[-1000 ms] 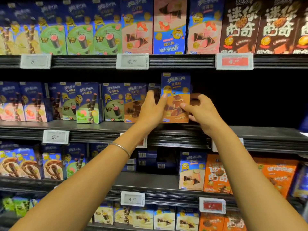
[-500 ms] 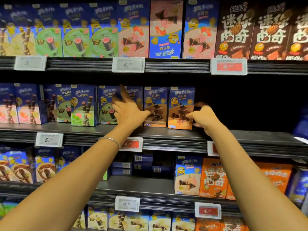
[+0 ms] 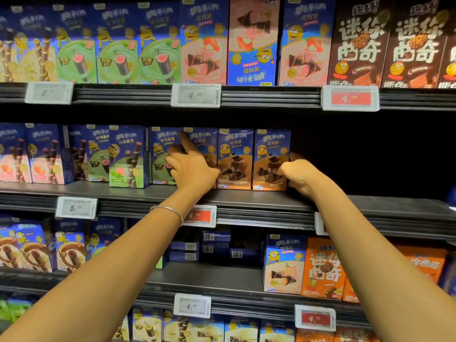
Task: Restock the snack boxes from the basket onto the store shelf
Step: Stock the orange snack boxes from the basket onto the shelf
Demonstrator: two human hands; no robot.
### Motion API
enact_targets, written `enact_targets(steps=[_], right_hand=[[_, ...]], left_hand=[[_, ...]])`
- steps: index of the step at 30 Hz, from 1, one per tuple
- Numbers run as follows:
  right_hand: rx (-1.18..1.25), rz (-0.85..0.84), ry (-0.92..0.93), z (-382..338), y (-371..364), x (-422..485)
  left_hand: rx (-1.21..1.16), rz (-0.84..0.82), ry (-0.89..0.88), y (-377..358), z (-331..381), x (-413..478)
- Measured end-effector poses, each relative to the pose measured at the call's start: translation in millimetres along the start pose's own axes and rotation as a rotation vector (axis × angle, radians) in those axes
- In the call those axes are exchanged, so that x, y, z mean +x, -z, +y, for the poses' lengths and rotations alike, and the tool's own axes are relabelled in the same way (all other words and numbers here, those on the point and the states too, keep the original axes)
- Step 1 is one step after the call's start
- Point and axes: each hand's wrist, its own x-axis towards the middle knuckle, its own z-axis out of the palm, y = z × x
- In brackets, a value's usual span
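On the middle shelf (image 3: pixel 246 196), 3 brown boxes stand side by side near its front edge. The right grip (image 3: pixel 304 177) curls round the right side of the end snack box (image 3: pixel 270 150). The left grip (image 3: pixel 195 172), loose with forefinger straight, presses the left snack box (image 3: pixel 209 144), holding nothing.

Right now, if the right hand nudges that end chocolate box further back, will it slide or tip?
Probably slides: the end box stands flat on the smooth shelf. Tall and narrow, open space to its right, so a high push might tip it. Cardboard: likely light, fairly stiff.
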Motion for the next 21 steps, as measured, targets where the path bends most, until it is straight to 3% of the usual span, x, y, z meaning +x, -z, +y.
enact_targets(steps=[21], right_hand=[[0.157,0.061,0.011,3.0,-1.1,-3.4]], left_hand=[[0.051,-0.079,0.044,4.2,-1.4,0.2]])
